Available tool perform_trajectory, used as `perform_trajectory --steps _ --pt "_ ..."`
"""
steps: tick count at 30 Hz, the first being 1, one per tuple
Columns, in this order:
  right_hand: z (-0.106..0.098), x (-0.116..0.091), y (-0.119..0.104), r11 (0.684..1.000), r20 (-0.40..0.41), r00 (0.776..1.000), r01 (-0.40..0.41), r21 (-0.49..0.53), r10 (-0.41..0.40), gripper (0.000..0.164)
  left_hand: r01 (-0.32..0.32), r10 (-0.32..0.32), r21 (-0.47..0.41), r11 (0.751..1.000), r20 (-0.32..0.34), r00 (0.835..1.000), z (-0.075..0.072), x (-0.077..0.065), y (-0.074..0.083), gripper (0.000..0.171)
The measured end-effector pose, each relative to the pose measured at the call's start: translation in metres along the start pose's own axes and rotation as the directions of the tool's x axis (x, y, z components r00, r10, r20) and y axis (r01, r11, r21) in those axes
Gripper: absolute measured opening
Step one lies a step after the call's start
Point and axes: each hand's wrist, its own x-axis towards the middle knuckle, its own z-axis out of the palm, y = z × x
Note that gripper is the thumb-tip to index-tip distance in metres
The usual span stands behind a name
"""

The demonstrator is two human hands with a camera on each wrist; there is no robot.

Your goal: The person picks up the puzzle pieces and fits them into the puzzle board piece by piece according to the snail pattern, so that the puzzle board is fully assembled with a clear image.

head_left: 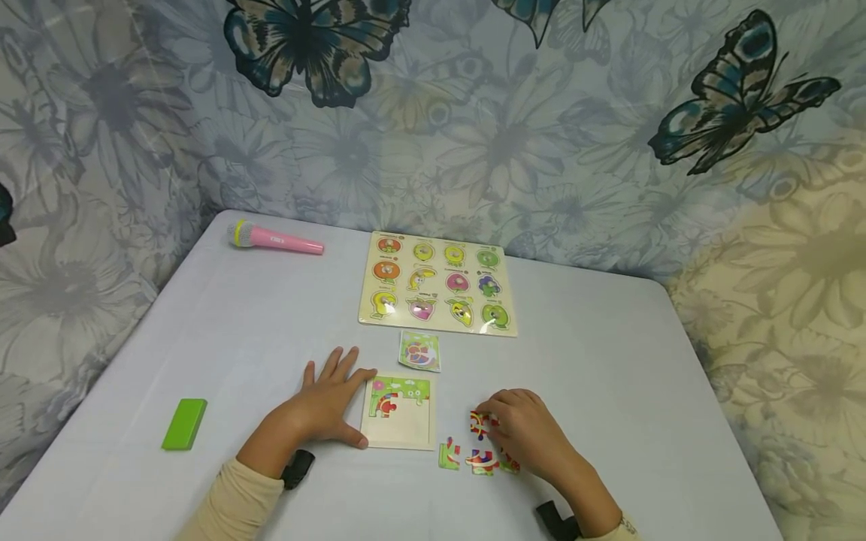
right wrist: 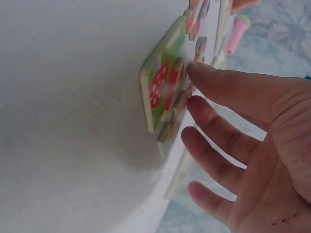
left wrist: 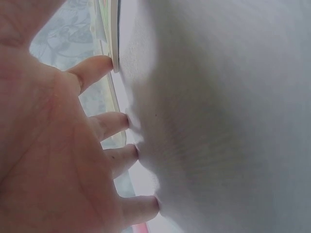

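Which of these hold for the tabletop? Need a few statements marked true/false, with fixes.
1. The left hand touches the puzzle board. True.
2. The puzzle board is completely filled. False: its lower part is bare.
3. The right hand is at the loose puzzle pieces. True.
4. The pink microphone lies at the table's right edge in the head view. False: it lies toward the far left corner.
5. The green block lies left of the left hand in the head view. True.
6. The fruit board lies nearer the person than the puzzle board. False: it lies farther away.
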Motion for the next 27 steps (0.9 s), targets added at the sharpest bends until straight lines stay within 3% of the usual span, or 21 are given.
perform_trajectory --steps 14,21,27 --pt "-0.002 0.007 -0.006 0.999 -0.019 0.999 0.038 -0.002 -0.039 0.030 0.003 -0.003 0.004 1.000 0.013 1.000 -0.001 0.000 0.000 0.102" --pt "-0.006 0.033 -0.034 0.989 -0.001 0.989 0.146 0.027 -0.146 0.029 0.010 -0.010 0.008 1.000 0.012 1.000 0.001 0.002 -0.001 0.102" --pt "0.004 0.053 -0.058 0.972 0.018 0.972 0.235 0.030 -0.235 0.024 0.011 -0.011 0.019 1.000 0.006 1.000 0.001 0.000 0.000 0.101"
